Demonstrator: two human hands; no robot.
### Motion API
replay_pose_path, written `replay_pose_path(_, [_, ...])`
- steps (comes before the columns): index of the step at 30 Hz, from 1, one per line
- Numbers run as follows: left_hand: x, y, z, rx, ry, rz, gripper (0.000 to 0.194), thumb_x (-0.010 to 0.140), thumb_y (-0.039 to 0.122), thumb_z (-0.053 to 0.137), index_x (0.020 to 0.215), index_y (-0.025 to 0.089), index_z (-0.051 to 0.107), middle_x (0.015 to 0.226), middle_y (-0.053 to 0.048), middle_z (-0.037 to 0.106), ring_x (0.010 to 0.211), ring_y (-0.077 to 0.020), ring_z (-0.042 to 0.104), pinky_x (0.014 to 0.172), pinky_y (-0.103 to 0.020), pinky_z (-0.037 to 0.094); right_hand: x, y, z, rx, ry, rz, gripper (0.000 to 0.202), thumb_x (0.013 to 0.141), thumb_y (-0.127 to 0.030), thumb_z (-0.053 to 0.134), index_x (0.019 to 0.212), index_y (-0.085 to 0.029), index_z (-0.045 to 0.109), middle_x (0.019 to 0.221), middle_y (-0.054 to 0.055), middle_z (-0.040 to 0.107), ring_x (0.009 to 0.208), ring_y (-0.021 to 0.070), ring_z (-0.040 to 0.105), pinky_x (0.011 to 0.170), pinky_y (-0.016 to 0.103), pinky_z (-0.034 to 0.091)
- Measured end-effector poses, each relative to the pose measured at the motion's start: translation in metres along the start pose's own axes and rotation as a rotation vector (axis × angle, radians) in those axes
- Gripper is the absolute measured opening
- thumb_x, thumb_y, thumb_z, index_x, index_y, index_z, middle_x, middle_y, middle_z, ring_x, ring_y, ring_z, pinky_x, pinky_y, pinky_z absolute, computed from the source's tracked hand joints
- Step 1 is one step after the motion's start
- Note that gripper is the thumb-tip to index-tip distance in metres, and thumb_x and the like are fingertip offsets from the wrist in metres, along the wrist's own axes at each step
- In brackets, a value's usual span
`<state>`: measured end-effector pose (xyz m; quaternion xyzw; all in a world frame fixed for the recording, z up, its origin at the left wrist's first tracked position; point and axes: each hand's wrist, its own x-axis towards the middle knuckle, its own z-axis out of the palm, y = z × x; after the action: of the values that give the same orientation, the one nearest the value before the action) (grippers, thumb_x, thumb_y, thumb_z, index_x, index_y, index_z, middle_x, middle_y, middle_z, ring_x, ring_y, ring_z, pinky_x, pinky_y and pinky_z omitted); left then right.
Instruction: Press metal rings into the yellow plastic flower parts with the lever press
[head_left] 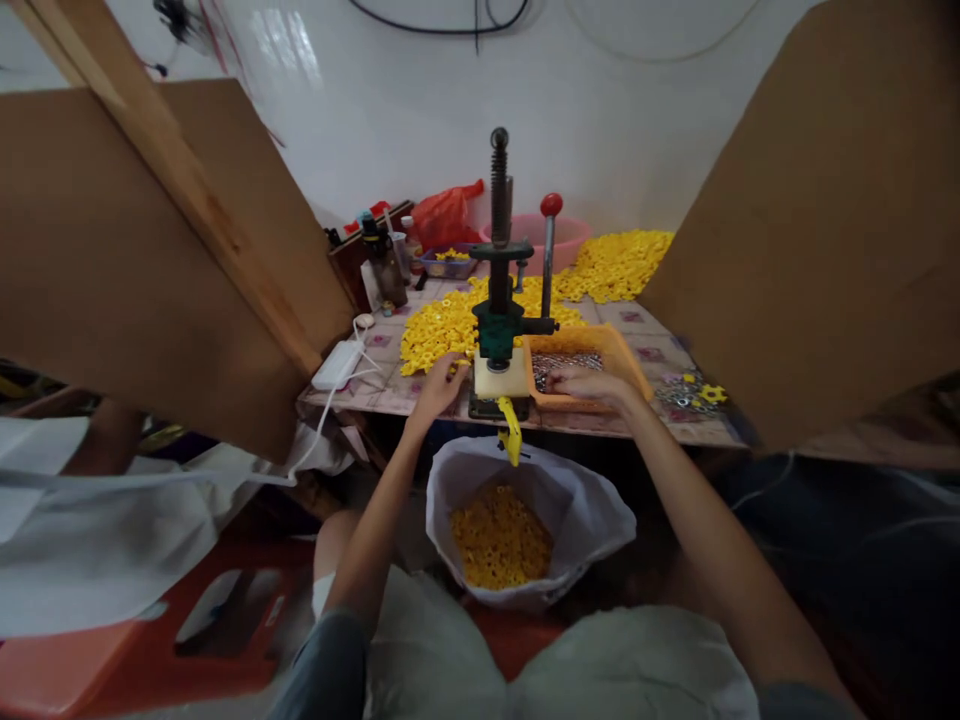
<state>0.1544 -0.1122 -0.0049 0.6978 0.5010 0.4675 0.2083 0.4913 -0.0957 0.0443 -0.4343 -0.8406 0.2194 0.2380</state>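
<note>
A dark green hand press [499,320] with a red-knobbed lever stands at the table's front edge, a pale block [501,380] under its ram. Just left of the block, my left hand [442,384] pinches a small yellow piece [463,362] near the heap of yellow pieces [435,330]. On the other side, my right hand [581,384] reaches into an orange basket [630,360] of small metal parts [566,365]; its fingers are bent down among them, and what they hold is hidden. A yellow chute [511,432] hangs from the press front.
Below the press, a white sack [592,530] contains yellow pieces. Cardboard panels [832,220] flank the table. A white power strip [339,365] lies left; bottles [386,270] and a pink basin [574,235] stand behind. Loose metal parts [679,392] lie right.
</note>
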Motion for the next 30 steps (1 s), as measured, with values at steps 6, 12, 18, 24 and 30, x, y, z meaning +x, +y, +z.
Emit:
replay_pose_path(6, [-0.001,0.015,0.033,-0.397,0.086,-0.166,0.054,0.104,0.061,0.059,0.139,0.021,0.067,0.119,-0.010,0.076,0.107,-0.0214,0.072,0.092,-0.031,0.058,-0.006,0.009,-0.008,0.253,0.112,0.252,0.023,0.082,-0.039,0.078,0.081,-0.017,0.070,0.076,0.004,0.074,0.070,0.0186,0.066,0.066,0.028,0.051])
replay_pose_path(12, [-0.010,0.023,0.031,-0.393,-0.083,-0.103,0.059,0.094,0.059,0.075,0.136,0.018,0.072,0.126,-0.012,0.077,0.108,-0.0244,0.069,0.094,-0.035,0.056,-0.020,-0.032,-0.011,-0.055,0.337,-0.020,0.023,0.099,-0.038,0.068,0.091,-0.019,0.078,0.096,0.009,0.077,0.094,0.0255,0.070,0.087,0.037,0.053])
replay_pose_path(18, [-0.012,0.033,0.022,-0.311,-0.198,-0.062,0.049,0.078,0.058,0.087,0.105,0.018,0.081,0.101,-0.006,0.077,0.092,-0.0228,0.067,0.085,-0.033,0.053,-0.020,-0.087,0.021,-0.280,0.262,-0.187,0.022,0.108,-0.023,0.056,0.110,-0.020,0.077,0.110,0.011,0.078,0.102,0.0262,0.072,0.092,0.037,0.054])
replay_pose_path(24, [-0.011,0.037,0.019,-0.406,-0.221,0.014,0.044,0.076,0.055,0.090,0.100,0.018,0.083,0.101,-0.007,0.080,0.098,-0.0251,0.070,0.094,-0.035,0.054,-0.019,-0.106,0.039,-0.515,0.133,-0.306,0.030,0.108,-0.016,0.053,0.118,-0.022,0.080,0.116,0.013,0.076,0.112,0.0286,0.066,0.103,0.040,0.053])
replay_pose_path(30, [-0.010,0.030,0.026,-0.408,-0.177,-0.054,0.047,0.078,0.053,0.088,0.107,0.016,0.080,0.098,-0.005,0.076,0.087,-0.0210,0.066,0.081,-0.031,0.052,-0.020,-0.108,0.012,-0.402,0.436,-0.226,0.040,0.114,-0.039,0.045,0.120,-0.024,0.081,0.120,0.014,0.075,0.119,0.0322,0.065,0.109,0.052,0.049])
